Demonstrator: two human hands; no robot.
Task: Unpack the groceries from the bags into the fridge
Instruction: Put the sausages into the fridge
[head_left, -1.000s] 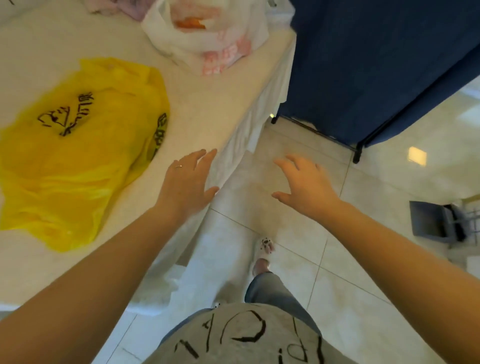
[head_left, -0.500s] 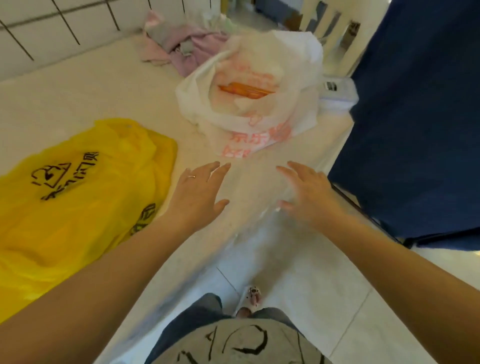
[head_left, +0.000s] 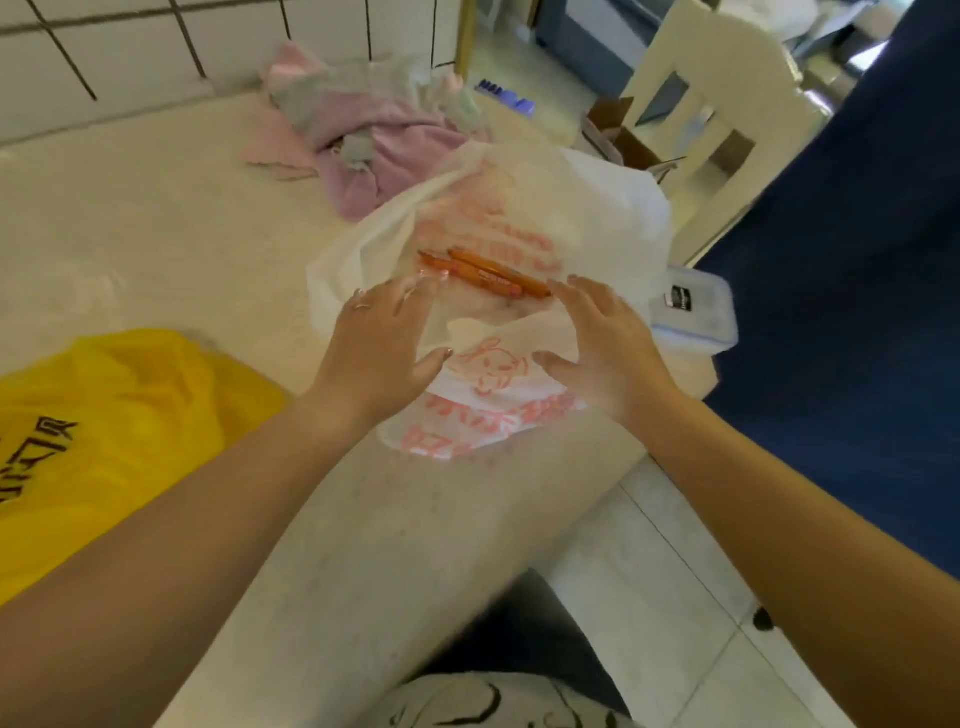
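So the white plastic shopping bag with the pinkish-red print is sitting on the pale table, right at the corner end of it, and everything else kind of arranges around that bag. Its mouth is slumped open and you can see a couple of orange sausage sticks lying inside, near the top of the opening.

Both hands are at the bag's near side. The left hand is spread out over the bag's left edge, fingers straight and loose, thumb sticking out toward the cartoon face printed on the front. Ring on one finger. It isn't gripping anything; can't really tell if the fingertips are touching the plastic or just above it, it's a bit blurry. The right hand mirrors it on the bag's right side, fingers spread, palm down, thumb pointing in at the same printed face, nothing held.

Well left of the bag and nearer the person there's a yellow plastic bag with black lettering, lying pretty flat. Behind the bag, toward the tiled wall, a heap of pink cloth. Just right of the bag, touching or nearly touching it, a clear lidded food container with blue clips. Past that, a dark blue curtain, and behind the bag a white chair.
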